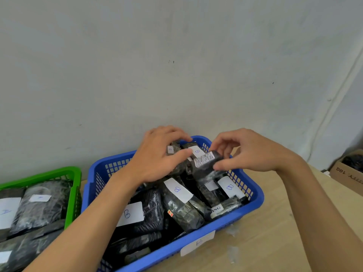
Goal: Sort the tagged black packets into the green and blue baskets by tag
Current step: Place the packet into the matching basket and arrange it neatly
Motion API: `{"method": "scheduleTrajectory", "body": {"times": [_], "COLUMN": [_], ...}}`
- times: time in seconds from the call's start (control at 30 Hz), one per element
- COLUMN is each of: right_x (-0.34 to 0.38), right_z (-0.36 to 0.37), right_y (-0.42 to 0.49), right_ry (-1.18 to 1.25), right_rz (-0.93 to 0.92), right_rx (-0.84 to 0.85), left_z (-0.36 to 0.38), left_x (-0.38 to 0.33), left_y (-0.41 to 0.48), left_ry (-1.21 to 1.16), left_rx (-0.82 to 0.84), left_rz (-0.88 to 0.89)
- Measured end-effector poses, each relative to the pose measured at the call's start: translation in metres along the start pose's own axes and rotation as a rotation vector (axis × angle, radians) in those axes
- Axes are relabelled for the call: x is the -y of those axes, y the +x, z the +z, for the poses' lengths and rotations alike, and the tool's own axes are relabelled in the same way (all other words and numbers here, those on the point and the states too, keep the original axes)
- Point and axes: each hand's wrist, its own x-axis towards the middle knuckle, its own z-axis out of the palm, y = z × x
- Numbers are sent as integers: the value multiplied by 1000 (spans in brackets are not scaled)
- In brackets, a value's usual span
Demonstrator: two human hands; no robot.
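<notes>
A blue basket (253,205) in the middle of the table holds several black packets with white tags marked B; a B label is stuck on its front wall. Both hands are over its far end. My left hand (157,156) grips a black packet (177,154) with a small B tag. My right hand (249,152) pinches another black packet (204,163) with a white tag, held above the pile. At the left, a green basket (75,185) holds black packets tagged A.
A grey wall stands right behind the baskets. A brown cardboard box (347,173) with dark contents sits at the far right, off the table. Bare wooden table surface (275,232) lies to the right of the blue basket, with small clear scraps on it.
</notes>
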Motion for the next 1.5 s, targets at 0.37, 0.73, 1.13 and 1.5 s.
{"method": "scheduleTrajectory", "body": {"times": [0.37, 0.73, 1.13, 1.5], "right_x": [19, 31, 23, 21], "right_z": [8, 45, 30, 8], "right_y": [-10, -12, -9, -21], "right_ry": [-366, -740, -582, -191], "right_rz": [307, 340, 161, 131], "right_rx": [89, 98, 83, 341], "left_z": [13, 6, 10, 8], "left_x": [11, 24, 23, 20], "left_y": [0, 1, 1, 2], "left_ry": [-64, -106, -120, -151], "left_rx": [55, 3, 65, 76], "left_rz": [-10, -82, -71, -81]}}
